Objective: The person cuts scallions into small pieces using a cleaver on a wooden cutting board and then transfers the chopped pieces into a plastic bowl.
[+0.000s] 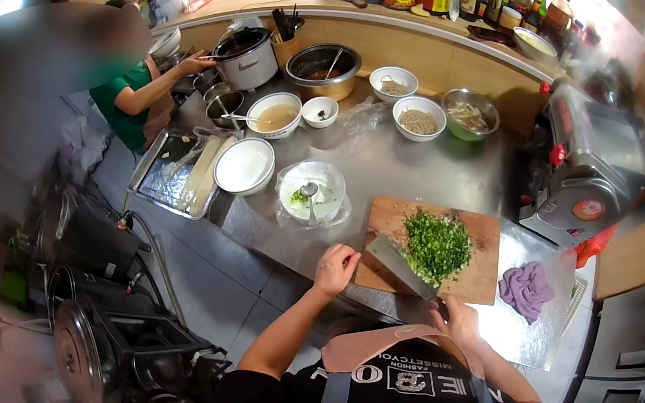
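My right hand (455, 320) grips the handle of a cleaver (400, 264) near the front edge of a wooden cutting board (488, 277). The blade lies slanted along the left side of a heap of chopped green herbs, perhaps scallions (438, 244). At the board's left edge is my left hand (335, 269), its fingers curled in and nothing visible in them. It is close to the far corner of the blade; whether it touches the blade I cannot tell. Beyond it stands a plastic-lined white bowl (331, 200) with a metal spoon (309, 194) and a few green bits inside.
A purple cloth (525, 291) lies right of the board, near a metal machine (582, 177). White bowls of noodles (417, 121), a bowl of broth (279, 115) and a metal tray (163, 190) stand farther back. At the far left, another person's hand (197, 63) touches a cooker (249, 66).
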{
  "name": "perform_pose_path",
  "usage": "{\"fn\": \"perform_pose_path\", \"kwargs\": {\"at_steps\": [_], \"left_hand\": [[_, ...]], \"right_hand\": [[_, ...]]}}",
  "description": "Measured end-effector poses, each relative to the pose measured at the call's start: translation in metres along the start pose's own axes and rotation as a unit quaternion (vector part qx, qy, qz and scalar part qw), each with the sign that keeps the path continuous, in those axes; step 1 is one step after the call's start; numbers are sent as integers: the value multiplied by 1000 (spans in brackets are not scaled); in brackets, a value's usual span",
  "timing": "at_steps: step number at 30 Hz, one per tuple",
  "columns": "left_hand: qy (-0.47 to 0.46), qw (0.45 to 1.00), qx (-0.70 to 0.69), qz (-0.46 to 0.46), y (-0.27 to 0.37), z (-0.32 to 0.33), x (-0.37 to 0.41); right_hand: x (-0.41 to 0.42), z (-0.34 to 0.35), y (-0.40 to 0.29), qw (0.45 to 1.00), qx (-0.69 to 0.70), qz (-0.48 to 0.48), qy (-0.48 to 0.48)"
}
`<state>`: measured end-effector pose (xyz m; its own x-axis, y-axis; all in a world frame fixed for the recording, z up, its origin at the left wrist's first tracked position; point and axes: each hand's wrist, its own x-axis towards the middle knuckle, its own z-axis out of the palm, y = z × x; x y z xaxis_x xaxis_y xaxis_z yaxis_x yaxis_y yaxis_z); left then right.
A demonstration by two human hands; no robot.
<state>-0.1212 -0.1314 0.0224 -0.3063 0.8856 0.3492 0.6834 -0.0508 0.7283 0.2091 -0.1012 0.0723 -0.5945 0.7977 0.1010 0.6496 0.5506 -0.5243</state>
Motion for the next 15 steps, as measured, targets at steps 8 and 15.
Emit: {"fn": "perform_pose_path", "kwargs": {"at_steps": [8,15], "left_hand": [[83,992,-75,-54,-14,-30,-13],[19,994,-92,-53,-32,-39,-19]], "right_hand": [[-15,50,-1,998,38,-54,20],[-14,77,-17,999,-4,-30,14]]}}
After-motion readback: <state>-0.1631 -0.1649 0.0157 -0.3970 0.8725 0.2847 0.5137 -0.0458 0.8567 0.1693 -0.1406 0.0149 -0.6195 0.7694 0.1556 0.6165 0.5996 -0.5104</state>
